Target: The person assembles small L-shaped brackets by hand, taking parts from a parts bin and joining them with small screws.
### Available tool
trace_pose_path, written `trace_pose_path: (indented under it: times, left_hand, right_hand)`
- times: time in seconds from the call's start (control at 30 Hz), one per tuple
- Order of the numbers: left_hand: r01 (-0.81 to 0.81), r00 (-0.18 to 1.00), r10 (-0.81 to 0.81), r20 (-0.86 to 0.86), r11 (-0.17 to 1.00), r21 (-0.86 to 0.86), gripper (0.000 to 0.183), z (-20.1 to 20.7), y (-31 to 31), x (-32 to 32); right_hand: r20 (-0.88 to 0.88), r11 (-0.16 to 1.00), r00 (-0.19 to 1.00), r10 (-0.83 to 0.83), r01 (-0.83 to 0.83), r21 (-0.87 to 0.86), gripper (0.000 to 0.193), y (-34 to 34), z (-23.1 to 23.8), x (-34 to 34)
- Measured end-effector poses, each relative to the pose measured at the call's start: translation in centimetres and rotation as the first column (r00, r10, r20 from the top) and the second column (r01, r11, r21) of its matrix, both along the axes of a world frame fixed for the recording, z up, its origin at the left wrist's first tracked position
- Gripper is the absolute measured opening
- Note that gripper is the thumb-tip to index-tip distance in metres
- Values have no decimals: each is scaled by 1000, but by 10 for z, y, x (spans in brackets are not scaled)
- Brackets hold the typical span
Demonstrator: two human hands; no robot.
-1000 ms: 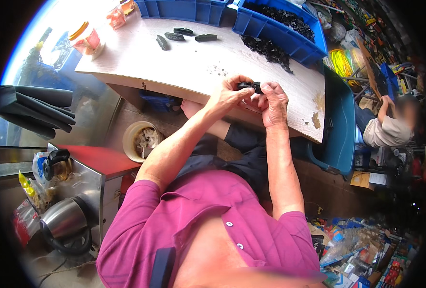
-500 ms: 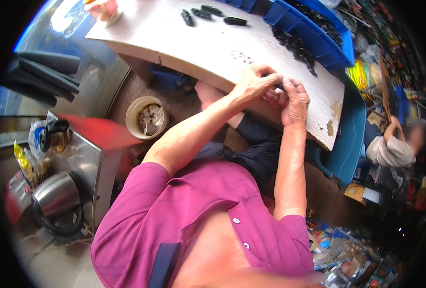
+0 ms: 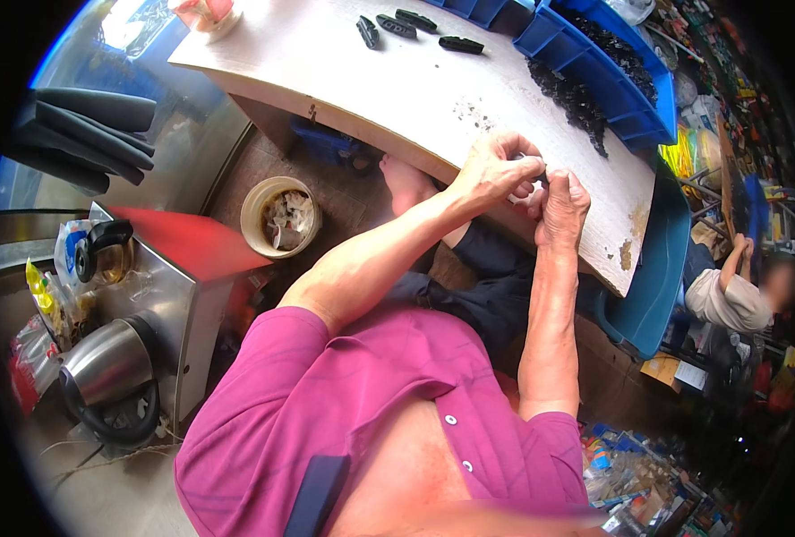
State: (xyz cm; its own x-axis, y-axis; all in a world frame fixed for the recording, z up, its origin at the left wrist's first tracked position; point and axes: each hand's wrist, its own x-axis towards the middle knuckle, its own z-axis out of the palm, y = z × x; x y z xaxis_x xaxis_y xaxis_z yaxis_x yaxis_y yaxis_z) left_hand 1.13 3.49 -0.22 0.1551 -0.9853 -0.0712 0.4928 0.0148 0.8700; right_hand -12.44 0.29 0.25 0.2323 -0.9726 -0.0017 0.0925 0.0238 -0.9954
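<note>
Above the table's front edge my left hand [image 3: 503, 170] and my right hand [image 3: 562, 211] meet, fingers closed in a pinch. Between their fingertips is a small dark piece [image 3: 543, 175], mostly hidden, so its kind does not show. Beyond the hands, small dark crumbs [image 3: 471, 113] are scattered on the white tabletop [image 3: 326, 76]. To their right lies a heap of small black parts [image 3: 569, 100], beside a blue plastic bin [image 3: 585, 70] that holds more of them. Several oblong black pieces [image 3: 461, 45] lie farther back.
A teal tub [image 3: 657, 268] stands against the table's right end. On the floor to the left is a bucket of scraps [image 3: 281, 219]. A red-topped metal cabinet [image 3: 178, 242] and a steel kettle [image 3: 111, 362] are nearer. Another person [image 3: 733, 291] sits far right.
The whole view has shifted slightly, with the table and bins now a little lower and to the right. Both hands stay together with the dark piece, their fingers slightly rearranged.
</note>
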Motion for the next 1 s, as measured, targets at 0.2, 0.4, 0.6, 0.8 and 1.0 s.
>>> trace_pose_path:
  times: [0.2,0.4,0.6,0.8,1.0]
  left_hand:
    - [-281,414,534,737,845,-454,31,-5,-26,29]
    - [-196,-493,415,764,803,-562,21,-22,-102,138]
    - [-16,-428,397,812,895,-446,13,-12,-99,125]
    - [180,-298,478,827,878,-443,19,-13,-77,117]
    - [232,-149,501,852,856,-463,24,-17,-61,103]
  right_hand:
    - [196,980,969,-148,116,164,28,-4,4,-16]
    - [139,787,798,-587,523,327,33,-44,21,-72]
    - [3,581,601,-799,773,255,32,-73,24,-128]
    - [-231,840,852,-470,512,178,16,-101,12,-105]
    - [-574,892,750,-330,447,72,29,-124,23,-78]
